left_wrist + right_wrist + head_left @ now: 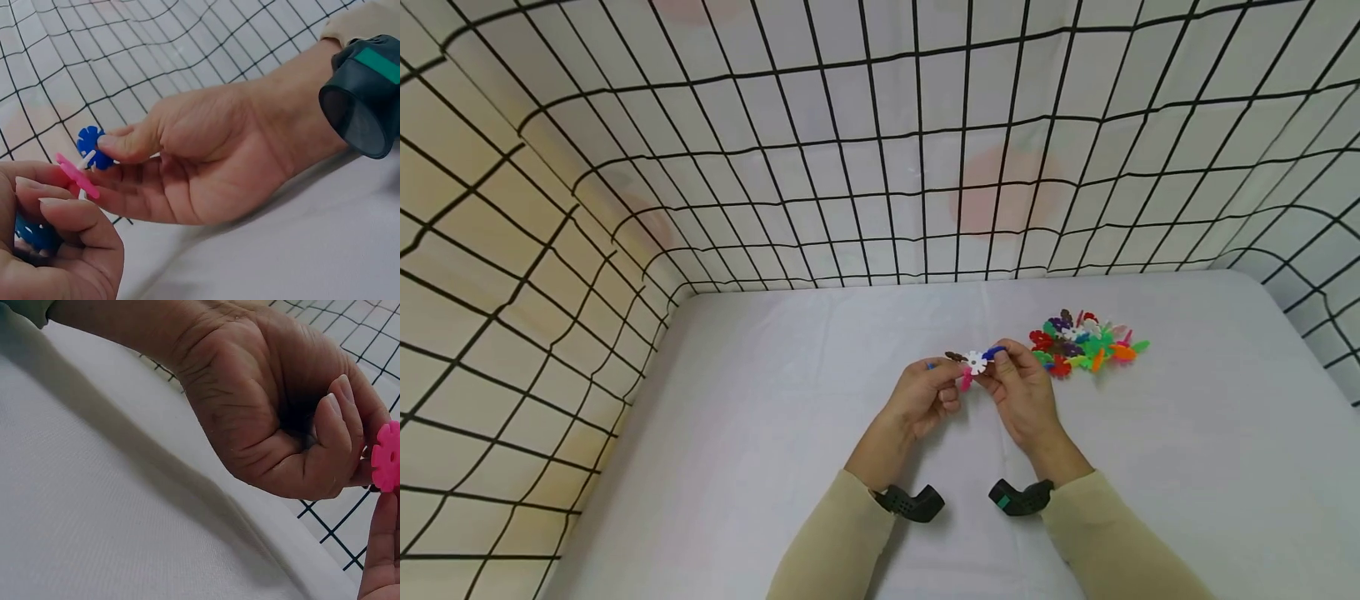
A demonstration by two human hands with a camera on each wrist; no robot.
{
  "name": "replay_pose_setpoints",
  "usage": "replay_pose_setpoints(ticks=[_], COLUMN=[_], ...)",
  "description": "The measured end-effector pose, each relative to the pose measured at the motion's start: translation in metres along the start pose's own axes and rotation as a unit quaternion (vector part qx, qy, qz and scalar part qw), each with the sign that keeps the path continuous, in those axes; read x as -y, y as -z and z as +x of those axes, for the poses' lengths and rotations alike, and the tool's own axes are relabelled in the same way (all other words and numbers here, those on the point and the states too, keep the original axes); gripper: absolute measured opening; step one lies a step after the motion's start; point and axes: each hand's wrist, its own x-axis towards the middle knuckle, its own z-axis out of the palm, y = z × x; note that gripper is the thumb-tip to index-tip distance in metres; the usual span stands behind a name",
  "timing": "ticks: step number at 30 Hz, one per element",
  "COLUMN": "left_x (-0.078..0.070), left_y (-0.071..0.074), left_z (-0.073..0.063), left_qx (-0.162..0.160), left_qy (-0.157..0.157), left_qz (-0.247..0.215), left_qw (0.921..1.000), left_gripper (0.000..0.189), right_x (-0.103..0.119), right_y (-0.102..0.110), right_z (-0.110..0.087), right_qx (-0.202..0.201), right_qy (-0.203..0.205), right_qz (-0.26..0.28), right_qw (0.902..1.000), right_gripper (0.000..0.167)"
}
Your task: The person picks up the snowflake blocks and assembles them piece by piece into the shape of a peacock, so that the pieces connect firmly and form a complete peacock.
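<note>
Between both hands is a small cluster of notched plastic discs, held over the white table. In the head view a white disc (975, 362) forms its middle, with a brown disc (956, 357) on the left and a pink disc (966, 382) below. My left hand (922, 395) grips the cluster from the left, fingers curled. Another blue disc (36, 234) shows by these fingers in the left wrist view. My right hand (1024, 395) pinches a blue disc (89, 142) between thumb and fingers, on the right of the white one.
A pile of colourful notched discs (1086, 343) lies on the white-covered table (737, 417), just beyond the right hand. Black wire grid panels (880, 150) rise at the back and both sides. Each wrist wears a dark camera band (912, 503).
</note>
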Motion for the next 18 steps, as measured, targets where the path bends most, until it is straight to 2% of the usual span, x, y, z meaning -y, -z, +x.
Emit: replay_pose_setpoints(ticks=[5, 12, 18], left_x=[-0.0019, -0.0053, -0.0064], left_y=[-0.0011, -0.0016, 0.0004], left_z=[-0.0014, -0.0022, -0.0023], left_qx=[-0.018, -0.02, -0.02], left_qy=[0.001, 0.007, -0.002], left_qz=[0.001, -0.002, -0.002], left_qw=[0.9998, 0.9998, 0.9998], left_gripper=[0.02, 0.022, 0.023], right_x=[0.0004, -0.0012, -0.0028], right_y=[-0.0013, -0.0043, -0.0047], right_z=[0.0, -0.001, -0.0011], right_qx=[0.003, 0.018, 0.019], right_qy=[0.005, 0.009, 0.024], right_qz=[-0.003, 0.031, 0.012], right_qw=[1.0, 0.9993, 0.9995], right_gripper=[0.015, 0.018, 0.015])
